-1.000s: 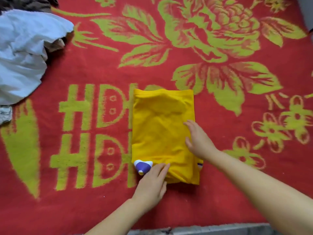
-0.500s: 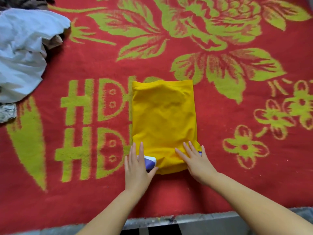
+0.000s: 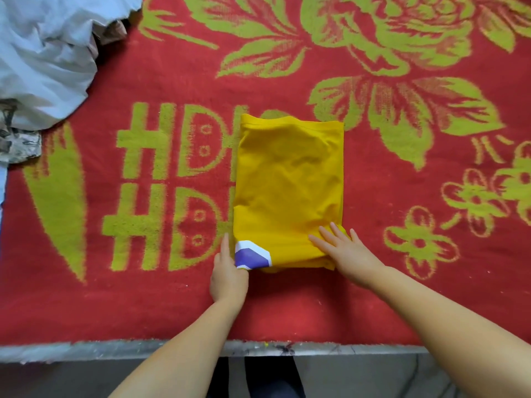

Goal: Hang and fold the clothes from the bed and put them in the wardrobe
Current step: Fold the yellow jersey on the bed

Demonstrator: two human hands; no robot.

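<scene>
**Folding a yellow garment on a red floral blanket**

Lying folded into a neat upright rectangle near the middle of the bed: a yellow garment (image 3: 290, 191), lightly creased, with a purple-and-white printed patch (image 3: 253, 254) showing at its near left corner. Pressing down on the near right corner, the right hand (image 3: 349, 252), fingers straight and spread flat across the cloth, gripping nothing. Set edge-on against the near left corner, the left hand (image 3: 228, 272), fingers extended along the garment's left side beside the purple patch and thumb tucked at the fold; whether any cloth is pinched there cannot be told. Spread beneath, a red blanket (image 3: 373, 297) patterned in yellow-green flowers, leaves and large block characters. Heaped well apart at the far left corner, a crumpled pale blue-white cloth (image 3: 46, 58), with a grey-brown patterned fabric (image 3: 17, 145) showing just below it. Running along the near side, the grey bed edge (image 3: 115, 350), bare forearms reaching over it.
</scene>
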